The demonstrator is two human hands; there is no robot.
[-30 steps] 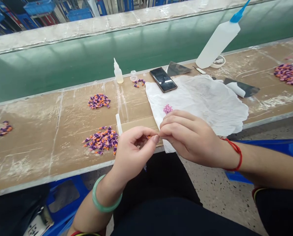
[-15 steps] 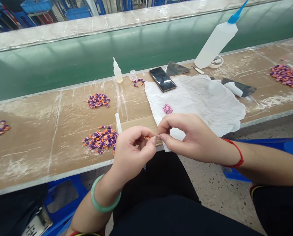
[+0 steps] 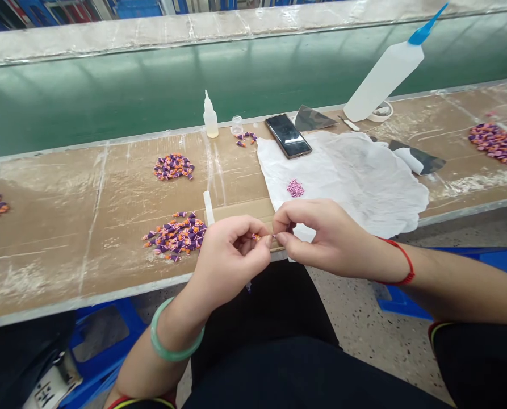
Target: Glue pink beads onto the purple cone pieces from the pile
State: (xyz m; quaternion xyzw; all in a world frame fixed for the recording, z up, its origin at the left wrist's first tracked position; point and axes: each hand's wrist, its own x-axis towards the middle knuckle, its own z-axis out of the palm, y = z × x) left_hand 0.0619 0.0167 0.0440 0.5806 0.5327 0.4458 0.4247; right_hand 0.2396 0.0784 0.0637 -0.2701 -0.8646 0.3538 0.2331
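My left hand [image 3: 231,264], with a green bangle at the wrist, pinches a small orange-and-purple figurine [image 3: 256,237] between thumb and fingers. Most of the figurine is hidden by the fingers. My right hand [image 3: 325,236], a red cord round its wrist, meets the left fingertips with thumb and forefinger closed; whatever lies between them is too small to name. Left of my hands is a pile of purple, orange and pink figurines [image 3: 179,234], with a white flat stick [image 3: 209,208] beside it. A heap of tiny pink pieces [image 3: 295,188] lies on white paper [image 3: 347,170] beyond my right hand.
Farther back stand a small dropper bottle [image 3: 210,119], a clear cap [image 3: 237,125], a phone [image 3: 288,136] and a large tilted white bottle [image 3: 383,79] by a tape roll [image 3: 381,112]. More figurines [image 3: 174,166] lie behind, with another pile [image 3: 498,145] far right.
The camera view has shifted slightly, so the table things sit a little differently in the picture. Both hands keep their pinch at the same spot, fingertips together.
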